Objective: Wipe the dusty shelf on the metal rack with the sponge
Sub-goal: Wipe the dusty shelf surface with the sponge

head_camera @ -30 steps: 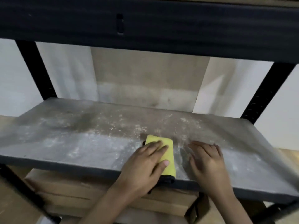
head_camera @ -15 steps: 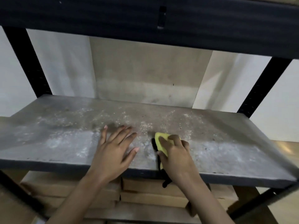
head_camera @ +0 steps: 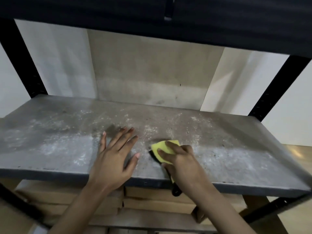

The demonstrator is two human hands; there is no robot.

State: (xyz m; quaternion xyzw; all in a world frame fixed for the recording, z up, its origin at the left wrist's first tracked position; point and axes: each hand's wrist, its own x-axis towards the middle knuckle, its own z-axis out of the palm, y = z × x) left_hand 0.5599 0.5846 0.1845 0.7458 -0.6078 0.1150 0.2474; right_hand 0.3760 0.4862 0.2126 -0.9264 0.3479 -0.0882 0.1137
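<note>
— Fingers (head_camera: 125,135) of left hand (head_camera: 113,163): straight, spread, lying flat on dusty shelf (head_camera: 236,152), holding nothing.
— And right hand (head_camera: 183,162)?
— Curled over sponge (head_camera: 163,149), fingertips pressing down on its yellow top, thumb side hidden underneath.
— Sponge location?
— On shelf, near front edge, right of centre; yellow face up, dark scouring layer showing along its left edge. Just beside left hand, not touching.
— Something dark under right wrist?
— Black and yellow piece hanging over front lip of shelf; can't tell what exactly.
— Dust?
— Pale speckles and whitish smears across grey surface, thickest around middle and toward both sides.
— Metal rack (head_camera: 16,56)?
— Black uprights with small slots at back left and back right; dark upper shelf beam (head_camera: 219,17) across top.
— Behind?
— White wall with duller beige panel (head_camera: 152,71) in centre.
— Below?
— Flat cardboard boxes (head_camera: 160,202) stacked on lower level.
</note>
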